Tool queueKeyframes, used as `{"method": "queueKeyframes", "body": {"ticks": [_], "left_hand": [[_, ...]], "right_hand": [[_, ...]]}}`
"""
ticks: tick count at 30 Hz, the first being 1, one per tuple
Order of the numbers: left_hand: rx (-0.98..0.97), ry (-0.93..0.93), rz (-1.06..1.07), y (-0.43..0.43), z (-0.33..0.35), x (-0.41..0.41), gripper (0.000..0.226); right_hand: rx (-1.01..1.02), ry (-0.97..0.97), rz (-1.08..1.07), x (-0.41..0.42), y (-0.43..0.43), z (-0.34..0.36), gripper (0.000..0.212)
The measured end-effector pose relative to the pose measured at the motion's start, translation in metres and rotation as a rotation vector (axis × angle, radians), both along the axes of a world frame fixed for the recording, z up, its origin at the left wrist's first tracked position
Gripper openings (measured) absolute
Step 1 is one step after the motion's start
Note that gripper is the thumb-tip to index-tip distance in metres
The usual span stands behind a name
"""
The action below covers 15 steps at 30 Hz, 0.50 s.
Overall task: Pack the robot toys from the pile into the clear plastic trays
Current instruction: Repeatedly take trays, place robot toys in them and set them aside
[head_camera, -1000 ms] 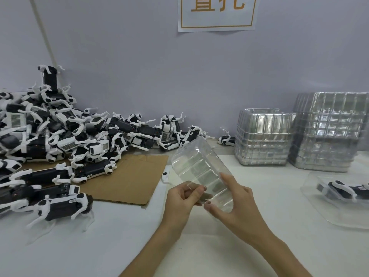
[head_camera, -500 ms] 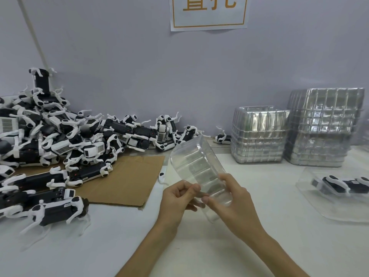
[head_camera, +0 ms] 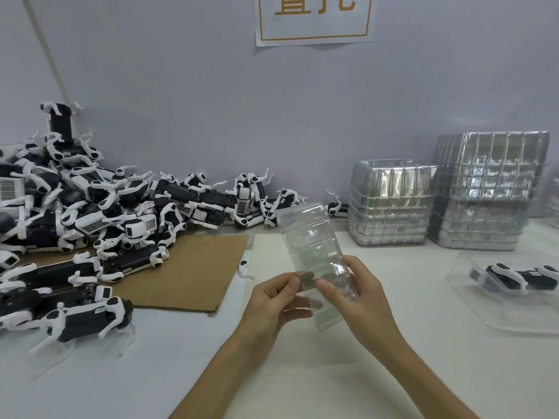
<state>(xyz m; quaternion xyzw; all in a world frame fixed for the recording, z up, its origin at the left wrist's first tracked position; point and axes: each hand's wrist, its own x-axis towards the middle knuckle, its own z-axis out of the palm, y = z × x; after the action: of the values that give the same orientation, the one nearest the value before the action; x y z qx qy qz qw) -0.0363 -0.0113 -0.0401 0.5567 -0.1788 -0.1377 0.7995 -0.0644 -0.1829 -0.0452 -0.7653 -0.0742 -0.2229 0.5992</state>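
Pinching its near end, the left hand [head_camera: 272, 300] and right hand [head_camera: 360, 294] are tilting the clear tray [head_camera: 313, 252] more upright than before; it is looking ribbed and see-through.

The clear tray [head_camera: 311, 237] has turned more upright, its lower end now dropping below the left hand [head_camera: 272, 300] and right hand [head_camera: 360, 294].

Two hands [head_camera: 272, 300] [head_camera: 363, 294], one held tray [head_camera: 308, 237], two tray stacks [head_camera: 391, 204] [head_camera: 490, 189], one packed tray [head_camera: 514, 319], one toy pile [head_camera: 90, 213]
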Motion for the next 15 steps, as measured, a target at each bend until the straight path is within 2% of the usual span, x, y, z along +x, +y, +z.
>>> {"method": "queueKeyframes", "body": {"ticks": [10,15], "left_hand": [[-0.037,0.019,-0.049,-0.0022,-0.0005,0.0004,0.028],[0.006,-0.075,0.057,-0.0024,0.0000,-0.0002,0.023]], "right_hand": [[0.082,0.013,0.101,-0.0020,-0.0005,0.0058,0.029],[0.067,0.002,0.097,-0.0034,-0.0004,0.0060,0.030]]}}
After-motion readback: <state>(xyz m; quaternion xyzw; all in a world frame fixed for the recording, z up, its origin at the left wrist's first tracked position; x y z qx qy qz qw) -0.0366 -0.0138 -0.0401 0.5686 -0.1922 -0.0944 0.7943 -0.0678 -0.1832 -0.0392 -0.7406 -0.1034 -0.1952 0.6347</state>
